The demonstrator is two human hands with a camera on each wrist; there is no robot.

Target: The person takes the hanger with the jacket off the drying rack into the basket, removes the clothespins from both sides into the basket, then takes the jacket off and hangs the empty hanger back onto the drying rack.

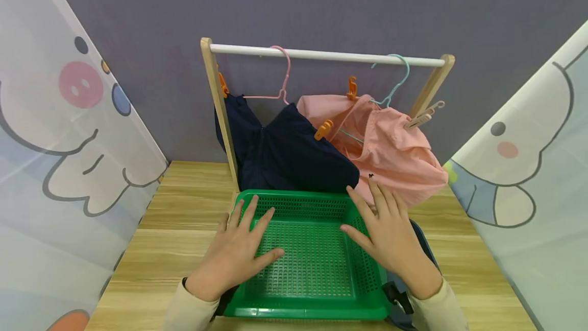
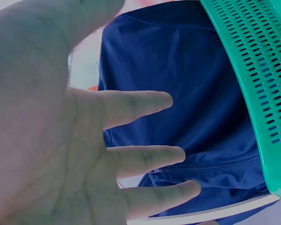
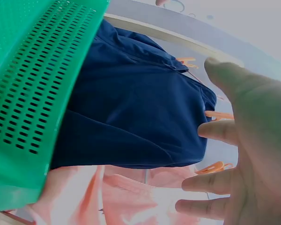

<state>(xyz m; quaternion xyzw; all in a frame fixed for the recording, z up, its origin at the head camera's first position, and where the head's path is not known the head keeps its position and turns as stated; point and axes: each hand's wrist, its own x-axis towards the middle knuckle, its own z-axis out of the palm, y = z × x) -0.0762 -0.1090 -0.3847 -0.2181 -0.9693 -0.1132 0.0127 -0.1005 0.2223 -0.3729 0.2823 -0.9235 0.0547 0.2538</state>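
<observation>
Over the left side of a green plastic basket point(image 1: 303, 308) my left hand point(image 1: 234, 254) is spread with straight fingers and holds nothing. My right hand point(image 1: 390, 229) is spread likewise above the basket's right side, its palm bare in the right wrist view. Behind the basket a navy zip garment point(image 1: 294, 152) hangs from a pink hanger point(image 1: 286, 75), with orange clothespins point(image 1: 323, 129) at its shoulders. Beside it a pink garment point(image 1: 395, 142) hangs from a light blue hanger point(image 1: 400, 81), held by an orange clothespin point(image 1: 352, 89) and a beige clothespin point(image 1: 423, 115).
A small rack with a white rod point(image 1: 331, 56) and wooden posts point(image 1: 220, 111) stands on the wooden table point(image 1: 151, 249). Something dark point(image 1: 424, 241) lies right of the basket, partly under my right arm. Cartoon-printed curtains point(image 1: 41, 167) flank both sides, with a grey wall behind.
</observation>
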